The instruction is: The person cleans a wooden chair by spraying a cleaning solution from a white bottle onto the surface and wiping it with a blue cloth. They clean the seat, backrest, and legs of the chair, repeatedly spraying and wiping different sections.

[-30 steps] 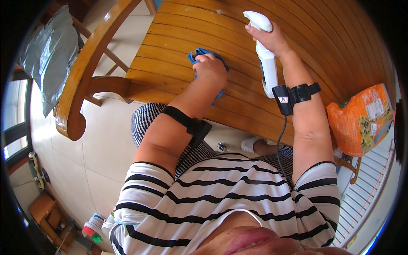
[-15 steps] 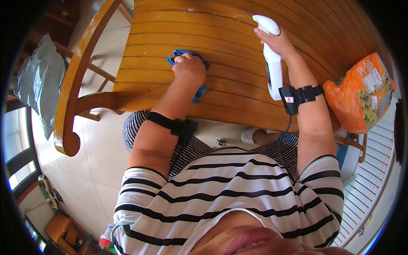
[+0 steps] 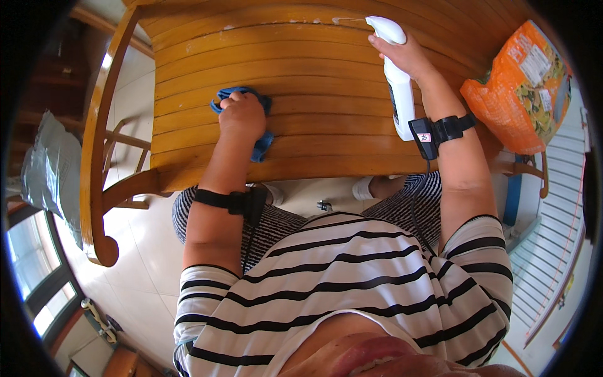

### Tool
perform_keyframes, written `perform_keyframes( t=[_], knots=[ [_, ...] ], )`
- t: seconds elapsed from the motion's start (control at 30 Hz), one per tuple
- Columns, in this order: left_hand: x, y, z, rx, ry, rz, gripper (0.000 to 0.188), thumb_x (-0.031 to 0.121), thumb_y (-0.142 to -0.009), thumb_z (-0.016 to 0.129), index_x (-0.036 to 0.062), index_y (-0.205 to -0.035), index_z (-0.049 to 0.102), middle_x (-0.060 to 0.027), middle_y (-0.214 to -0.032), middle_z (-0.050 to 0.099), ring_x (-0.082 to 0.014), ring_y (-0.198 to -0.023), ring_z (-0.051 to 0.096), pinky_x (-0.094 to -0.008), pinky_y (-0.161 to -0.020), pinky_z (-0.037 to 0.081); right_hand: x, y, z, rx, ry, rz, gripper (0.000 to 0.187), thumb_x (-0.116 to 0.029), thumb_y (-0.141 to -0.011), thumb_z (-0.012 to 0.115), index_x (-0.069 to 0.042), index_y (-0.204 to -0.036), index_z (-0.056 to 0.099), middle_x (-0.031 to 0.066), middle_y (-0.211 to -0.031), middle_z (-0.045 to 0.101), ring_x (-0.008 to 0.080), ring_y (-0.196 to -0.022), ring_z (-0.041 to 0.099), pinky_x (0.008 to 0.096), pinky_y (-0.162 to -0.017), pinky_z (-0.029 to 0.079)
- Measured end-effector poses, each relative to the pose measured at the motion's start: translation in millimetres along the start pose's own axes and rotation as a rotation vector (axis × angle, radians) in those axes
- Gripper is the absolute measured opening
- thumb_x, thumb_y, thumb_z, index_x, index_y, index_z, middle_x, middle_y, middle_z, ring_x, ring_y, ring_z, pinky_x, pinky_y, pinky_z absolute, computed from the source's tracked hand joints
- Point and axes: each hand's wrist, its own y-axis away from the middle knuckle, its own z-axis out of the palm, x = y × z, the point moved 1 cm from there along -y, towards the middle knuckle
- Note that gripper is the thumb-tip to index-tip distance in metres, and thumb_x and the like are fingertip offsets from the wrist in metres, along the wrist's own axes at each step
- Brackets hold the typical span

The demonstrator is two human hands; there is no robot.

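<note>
A slatted wooden bench [image 3: 326,135] spreads out in front of me. My left hand [image 3: 244,116] presses a bunched blue cloth [image 3: 262,146] onto its seat, left of the middle, fingers curled over the cloth. On the right, my right hand [image 3: 405,56] grips a white spray bottle [image 3: 402,103] around its neck, just below the head. The bottle's nozzle points to the left and away from me. Whitish foamy patches [image 3: 308,21] lie along the slats near the far side, left of the nozzle.
A curved wooden armrest [image 3: 94,157] bounds the bench on the left. An orange bag [image 3: 518,94] rests at its right end. Beyond the armrest hangs a silvery plastic bag [image 3: 53,179]. Black straps with small devices circle both forearms, a cable [image 3: 414,210] running from the right one.
My left hand and the cloth have shifted left across the slats. My right hand still holds the bottle in nearly the same place. The view has turned slightly, showing more of the far slats.
</note>
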Motion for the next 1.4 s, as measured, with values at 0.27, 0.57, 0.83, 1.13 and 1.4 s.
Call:
perform_keyframes(
  t=[0.27,0.57,0.83,1.13,1.4],
  knots=[
    [2,2,-4,-0.005,-0.029,0.015,0.047,0.018,-0.086,0.061,-0.0065,-0.124,0.048,-0.0267,-0.129,0.045,-0.0415,-0.116,0.049,-0.0436,-0.078,0.057,24,12,-26,0.114,0.099,0.058,0.063,-0.061,-0.076,0.070,-0.006,-0.107,0.067,0.0147,-0.089,0.070,0.0242,-0.082,0.069,0.0355,-0.074,0.054],
    [2,2,-4,-0.005,-0.036,0.012,0.042,0.015,-0.086,0.060,-0.0062,-0.120,0.049,-0.0261,-0.126,0.047,-0.0426,-0.115,0.050,-0.0429,-0.081,0.056,36,21,-41,0.137,0.085,0.163,0.068,-0.055,-0.081,0.069,-0.003,-0.122,0.059,0.0128,-0.101,0.067,0.0183,-0.081,0.066,0.0323,-0.070,0.054],
    [-9,-8,3,0.105,0.064,0.064,0.040,0.015,-0.086,0.060,-0.0017,-0.121,0.050,-0.0281,-0.122,0.050,-0.0443,-0.114,0.049,-0.0496,-0.088,0.050,45,43,-72,0.231,-0.124,0.167,0.051,-0.041,-0.081,0.075,-0.004,-0.114,0.064,0.0063,-0.091,0.067,0.0121,-0.075,0.063,0.0293,-0.065,0.051],
    [89,-103,-72,0.680,0.399,0.315,0.046,0.012,-0.078,0.064,0.0036,-0.123,0.055,-0.0218,-0.128,0.051,-0.0426,-0.117,0.047,-0.0478,-0.100,0.040,28,159,-105,0.396,-0.630,-0.041,0.034,-0.012,-0.091,0.061,0.001,-0.122,0.056,0.0074,-0.096,0.063,0.0115,-0.070,0.058,0.0253,-0.061,0.047],
    [302,-148,-48,0.797,-0.014,0.766,0.051,0.016,-0.077,0.067,0.0127,-0.127,0.056,-0.0082,-0.132,0.051,-0.0316,-0.126,0.043,-0.0425,-0.105,0.038,56,154,-115,0.465,-0.799,0.006,0.028,-0.011,-0.090,0.058,0.003,-0.114,0.057,0.0137,-0.098,0.064,0.0150,-0.066,0.057,0.0271,-0.060,0.047]
  ],
)
